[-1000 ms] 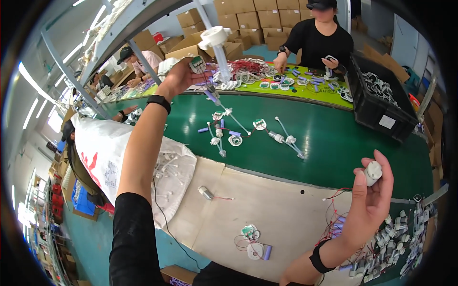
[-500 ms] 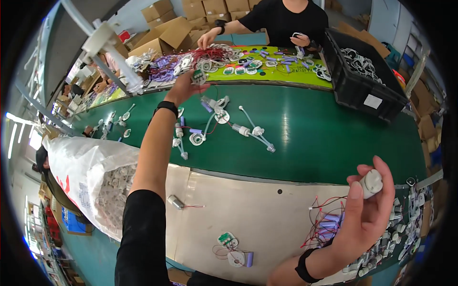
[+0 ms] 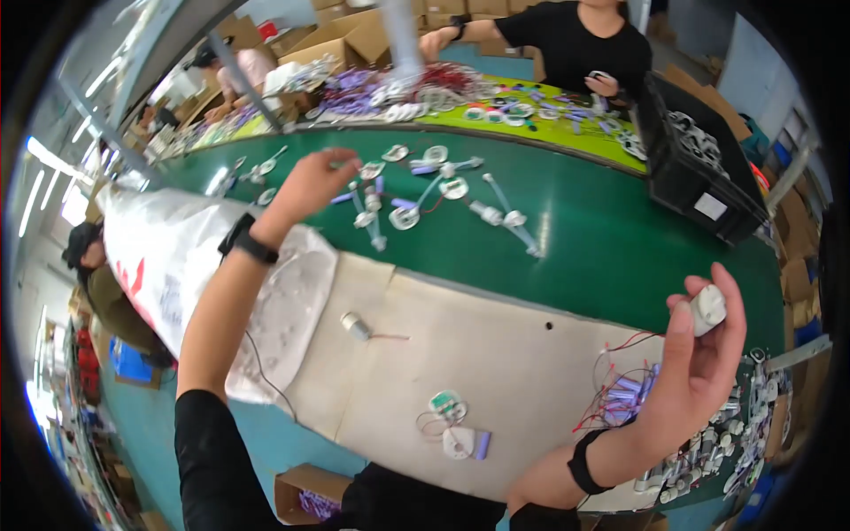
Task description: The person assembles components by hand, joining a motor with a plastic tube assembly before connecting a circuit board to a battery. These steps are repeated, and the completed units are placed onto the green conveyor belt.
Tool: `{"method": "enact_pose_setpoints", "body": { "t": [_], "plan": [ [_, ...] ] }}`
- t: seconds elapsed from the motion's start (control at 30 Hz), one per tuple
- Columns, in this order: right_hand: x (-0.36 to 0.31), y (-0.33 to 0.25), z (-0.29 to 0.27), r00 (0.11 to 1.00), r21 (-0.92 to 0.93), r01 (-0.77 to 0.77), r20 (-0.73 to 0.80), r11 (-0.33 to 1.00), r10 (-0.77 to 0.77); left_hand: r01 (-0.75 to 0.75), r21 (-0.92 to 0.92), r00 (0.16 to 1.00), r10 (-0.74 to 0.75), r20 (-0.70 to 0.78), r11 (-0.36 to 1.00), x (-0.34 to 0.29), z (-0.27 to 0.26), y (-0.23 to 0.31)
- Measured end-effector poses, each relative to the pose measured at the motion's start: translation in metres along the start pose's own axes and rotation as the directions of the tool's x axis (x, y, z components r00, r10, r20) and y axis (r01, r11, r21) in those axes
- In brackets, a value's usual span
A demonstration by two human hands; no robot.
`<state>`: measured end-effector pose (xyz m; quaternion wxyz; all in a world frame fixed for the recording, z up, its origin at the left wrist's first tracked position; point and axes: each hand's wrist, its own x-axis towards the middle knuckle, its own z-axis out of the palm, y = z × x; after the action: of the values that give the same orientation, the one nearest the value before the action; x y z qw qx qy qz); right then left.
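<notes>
White rounded part [image 3: 709,310] is up in the right hand, over the right end of the counter [image 3: 487,327]. Going left to right: big white plastic bag [image 3: 155,252], then the left hand [image 3: 310,188] above the green surface [image 3: 602,230], just beside the wired clusters [image 3: 486,212]. Its fingers are loosely curled and parted; they look empty, but the blur there makes it hard to swear to. Those clusters have clear tubes and white fittings joined on, so I'd call them the further-along stuff. On the counter, a small motor [image 3: 357,327] lies alone with its lead, then a green circuit board [image 3: 447,404] near a white disc [image 3: 458,442] and purple cell [image 3: 482,445]. No tubing on any of those, so they look less finished to me. Further right, a heap of purple cells [image 3: 627,400], then the right hand [image 3: 682,380], thumb and fingers closed around the white part, with nothing attached to it that I can see.
</notes>
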<state>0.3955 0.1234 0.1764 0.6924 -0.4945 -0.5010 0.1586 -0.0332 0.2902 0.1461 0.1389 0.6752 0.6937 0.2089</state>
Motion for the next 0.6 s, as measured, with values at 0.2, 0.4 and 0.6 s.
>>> {"method": "enact_pose_setpoints", "body": {
  "t": [0.2, 0.4, 0.6],
  "plan": [
    [-0.012, -0.014, -0.008, 0.994, -0.011, 0.050, 0.100, 0.999, -0.048, -0.087, 0.077, 0.985, 0.074, 0.156, 0.993, -0.224, 0.009, -0.013],
    [-0.036, -0.034, 0.015, 0.948, -0.040, 0.148, 0.291, 0.988, -0.130, 0.261, 0.283, 0.956, -0.288, 0.059, 0.923, -0.286, 0.003, -0.125],
    [-0.043, -0.046, 0.015, 0.921, -0.002, 0.138, 0.367, 0.990, -0.128, 0.124, 0.352, 0.982, -0.064, -0.178, 0.928, -0.237, -0.004, -0.152]
  ]
}}
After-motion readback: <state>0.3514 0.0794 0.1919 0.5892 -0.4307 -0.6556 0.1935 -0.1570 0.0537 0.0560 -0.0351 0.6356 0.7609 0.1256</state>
